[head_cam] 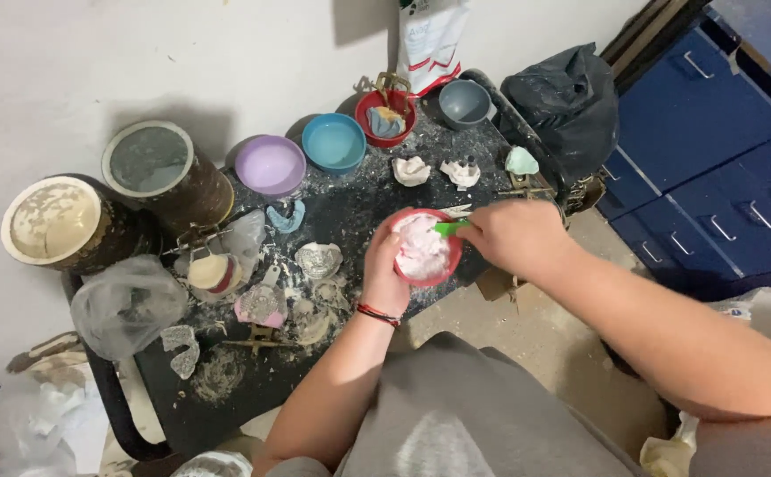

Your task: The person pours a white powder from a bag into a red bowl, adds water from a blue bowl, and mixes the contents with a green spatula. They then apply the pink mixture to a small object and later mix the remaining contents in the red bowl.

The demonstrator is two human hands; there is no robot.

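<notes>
Near the table's (226, 415) front edge, the red bowl (424, 248) is cupped by the left hand (384, 265); a green spatula (450, 227), apparently slanting leftward into the pink mix, is gripped by the right hand (511, 235).

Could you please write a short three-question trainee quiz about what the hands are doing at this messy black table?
1. Which hand cups the red bowl?
2. True or false: the right hand holds a green spatula in the pale mix.
3. What colour is the bowl between the purple bowl and the far red bowl?

Key: 1. The left. 2. True. 3. Blue.
</notes>
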